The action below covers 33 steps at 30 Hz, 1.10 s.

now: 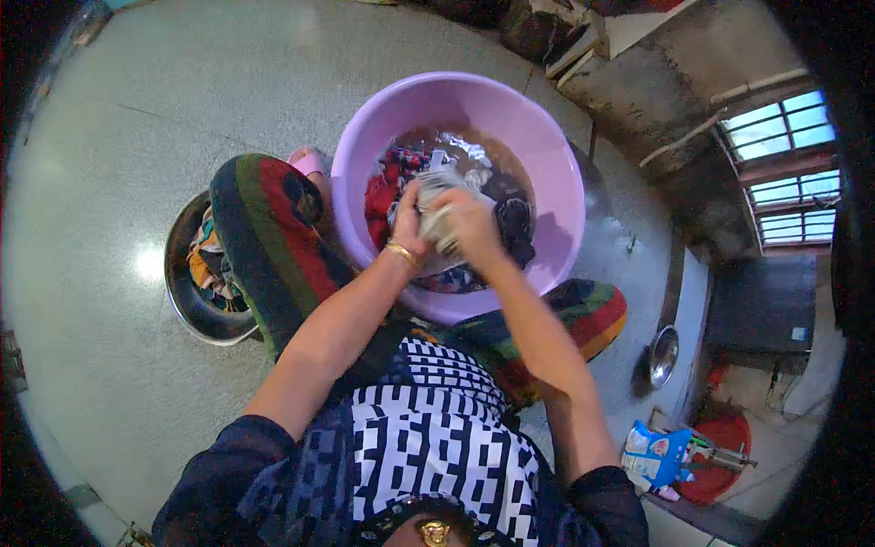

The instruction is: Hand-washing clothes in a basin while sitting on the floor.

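A large pink plastic tub stands on the floor between my knees, holding murky water and soaked clothes. Above the water, a bunched light grey striped cloth is gripped in both hands. My left hand, with gold bangles at the wrist, holds it from the left side. Blurred by motion, my right hand presses on the cloth from the right. Red cloth lies at the tub's left inside. Dark cloth sits at its right, partly under water.
Beside my left knee is a steel basin with colourful clothes in it. To the right stand a small steel bowl, a blue packet and a red tub. A pink slipper touches the floor near the tub.
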Each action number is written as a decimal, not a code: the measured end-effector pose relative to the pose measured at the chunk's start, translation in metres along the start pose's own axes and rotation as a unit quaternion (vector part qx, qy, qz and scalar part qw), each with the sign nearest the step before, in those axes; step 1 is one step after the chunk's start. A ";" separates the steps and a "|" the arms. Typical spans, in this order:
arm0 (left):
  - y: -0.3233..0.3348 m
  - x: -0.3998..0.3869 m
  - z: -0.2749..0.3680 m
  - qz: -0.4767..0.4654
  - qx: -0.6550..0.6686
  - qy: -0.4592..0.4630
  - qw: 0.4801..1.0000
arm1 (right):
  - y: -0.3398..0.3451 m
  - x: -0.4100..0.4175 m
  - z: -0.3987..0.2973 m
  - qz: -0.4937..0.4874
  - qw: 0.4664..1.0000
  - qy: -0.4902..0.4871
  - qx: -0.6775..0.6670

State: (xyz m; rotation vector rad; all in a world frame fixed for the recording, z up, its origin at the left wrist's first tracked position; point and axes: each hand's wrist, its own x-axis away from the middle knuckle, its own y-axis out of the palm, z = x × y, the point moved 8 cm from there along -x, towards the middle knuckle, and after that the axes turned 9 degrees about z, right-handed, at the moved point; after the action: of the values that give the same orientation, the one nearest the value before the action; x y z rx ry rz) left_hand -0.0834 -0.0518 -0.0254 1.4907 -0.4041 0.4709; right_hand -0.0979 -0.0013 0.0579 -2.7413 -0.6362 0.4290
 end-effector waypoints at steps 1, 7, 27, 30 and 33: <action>-0.006 -0.005 -0.004 0.002 -0.024 -0.011 1.000 | 0.031 0.015 -0.045 -0.073 0.985 -0.148 0.043; -0.027 -0.020 -0.025 -0.002 -0.161 -0.072 0.984 | 0.036 -0.011 0.013 0.012 0.911 -0.084 0.403; -0.019 -0.023 -0.056 0.000 -0.157 -0.141 0.978 | -0.023 -0.034 0.055 0.097 0.867 0.083 0.482; -0.042 -0.036 -0.046 -0.030 -0.151 -0.166 0.974 | 0.048 0.007 0.020 -0.082 0.870 0.066 0.481; -0.075 -0.054 -0.046 -0.148 -0.054 -0.211 0.965 | 0.037 -0.001 0.007 0.021 0.919 0.064 0.388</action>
State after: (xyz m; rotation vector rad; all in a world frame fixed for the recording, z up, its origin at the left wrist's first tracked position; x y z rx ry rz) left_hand -0.0909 -0.0101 -0.1198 1.5113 -0.5200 -0.1098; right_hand -0.0873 -0.0318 0.0386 -2.0003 -0.2791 0.3966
